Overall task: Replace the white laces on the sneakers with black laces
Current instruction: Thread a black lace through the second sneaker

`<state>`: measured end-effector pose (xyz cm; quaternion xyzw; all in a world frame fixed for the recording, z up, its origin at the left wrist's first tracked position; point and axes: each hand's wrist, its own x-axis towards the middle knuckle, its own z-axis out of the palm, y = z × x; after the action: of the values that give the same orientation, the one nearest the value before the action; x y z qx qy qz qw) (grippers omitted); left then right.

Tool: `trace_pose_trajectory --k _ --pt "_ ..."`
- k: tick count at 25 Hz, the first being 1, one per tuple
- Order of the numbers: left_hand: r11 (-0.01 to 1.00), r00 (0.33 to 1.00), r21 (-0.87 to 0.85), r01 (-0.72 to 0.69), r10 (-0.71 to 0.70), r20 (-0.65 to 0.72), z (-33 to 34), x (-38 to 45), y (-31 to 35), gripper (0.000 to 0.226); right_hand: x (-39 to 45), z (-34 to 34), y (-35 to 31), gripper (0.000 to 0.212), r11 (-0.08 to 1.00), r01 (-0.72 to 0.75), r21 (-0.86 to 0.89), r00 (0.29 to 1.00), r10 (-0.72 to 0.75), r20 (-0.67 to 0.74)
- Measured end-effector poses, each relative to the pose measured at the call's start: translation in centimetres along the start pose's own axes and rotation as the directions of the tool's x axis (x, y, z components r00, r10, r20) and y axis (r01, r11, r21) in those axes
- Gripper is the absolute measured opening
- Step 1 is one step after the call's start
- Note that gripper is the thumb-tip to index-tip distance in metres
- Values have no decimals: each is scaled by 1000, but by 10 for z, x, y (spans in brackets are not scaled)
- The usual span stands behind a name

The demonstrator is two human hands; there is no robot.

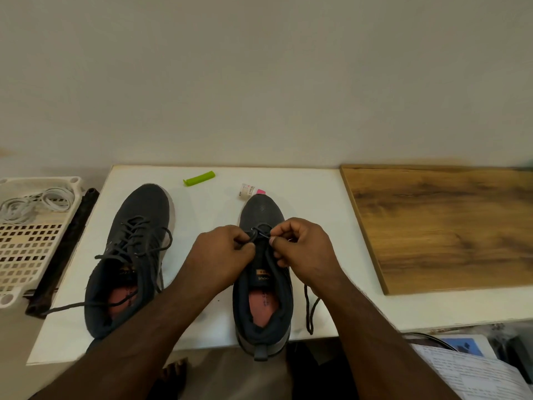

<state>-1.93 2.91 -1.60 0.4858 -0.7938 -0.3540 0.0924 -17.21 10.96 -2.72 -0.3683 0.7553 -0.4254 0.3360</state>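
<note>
Black lace (261,230) is pinched in both my left hand (223,254) and right hand (302,246), low on the right sneaker (264,272) on the white bench (207,203). If I pull too hard, one end could slip back out of its hole. This sneaker points its toe away from me, lying long from near to far.

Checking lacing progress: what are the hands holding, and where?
Both the left hand and right hand pinch the black lace at the right sneaker's lowest eyelets.
</note>
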Motion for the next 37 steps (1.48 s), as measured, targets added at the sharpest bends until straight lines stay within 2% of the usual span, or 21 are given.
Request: trace_pose_trajectory --k 2,4,9,15,21,26,37 --pt "981 996 -170 92 -90 20 -3 5 -6 8 -1 2 1 20 1000 7 -1 1000 -7 25" --pt "936 987 -313 162 -152 55 -5 8 -10 8 -2 6 1 17 998 24 -59 998 -21 55" --pt "835 961 -477 275 -234 145 -6 10 -10 6 -3 17 3 13 984 104 -147 994 -105 1" --pt "781 941 -525 338 -283 186 -6 12 -8 4 -3 19 6 16 982 166 -93 983 -172 -62" --pt "754 930 -546 365 -272 247 -8 12 -9 6 -8 24 3 20 967 209 -148 974 -220 -63" --pt "604 872 -633 484 -274 406 -15 12 -15 13 -8 23 2 20 977 177 -123 981 -185 -54" --pt "639 891 -640 427 -179 416 -21 11 -18 9 -9 26 3 19 978 172 -116 981 -180 -68"
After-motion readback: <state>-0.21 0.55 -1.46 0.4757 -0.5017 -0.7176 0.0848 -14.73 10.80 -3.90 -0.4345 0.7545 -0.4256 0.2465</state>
